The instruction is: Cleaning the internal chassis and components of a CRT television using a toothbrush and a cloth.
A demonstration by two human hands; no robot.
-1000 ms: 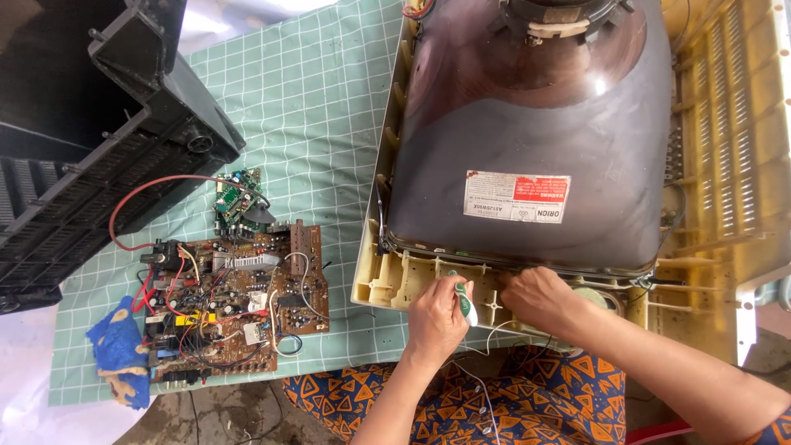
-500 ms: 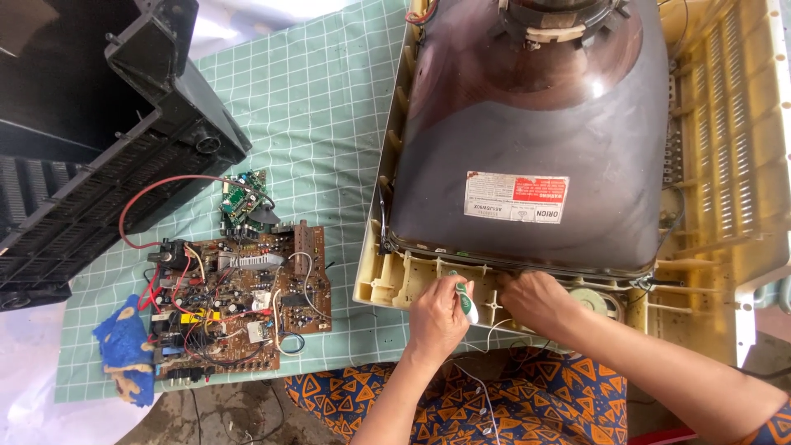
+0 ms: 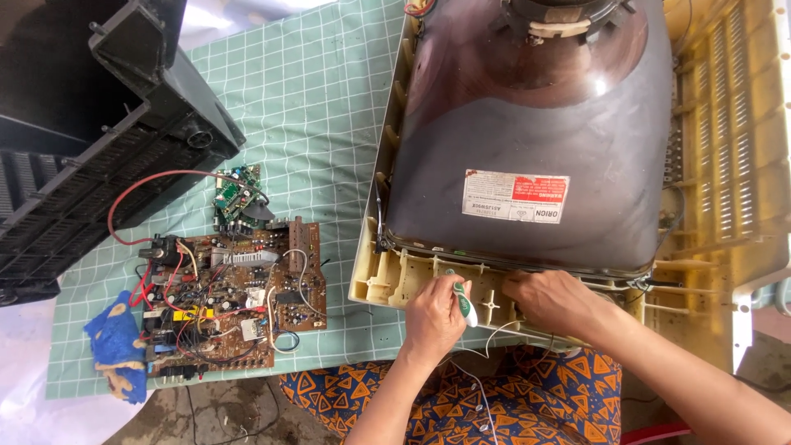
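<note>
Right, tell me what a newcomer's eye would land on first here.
First the big dark picture tube in its yellowed plastic frame, filling the upper right. At its near edge, the left hand holds a small green-and-white tool while the right hand rests on the frame. At lower left, a brown circuit board lies on the green grid mat.

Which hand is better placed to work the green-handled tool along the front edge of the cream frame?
Probably the left hand: it already holds the green-handled tool against the cream frame. The right hand rests bare on the frame under the picture tube.
</note>
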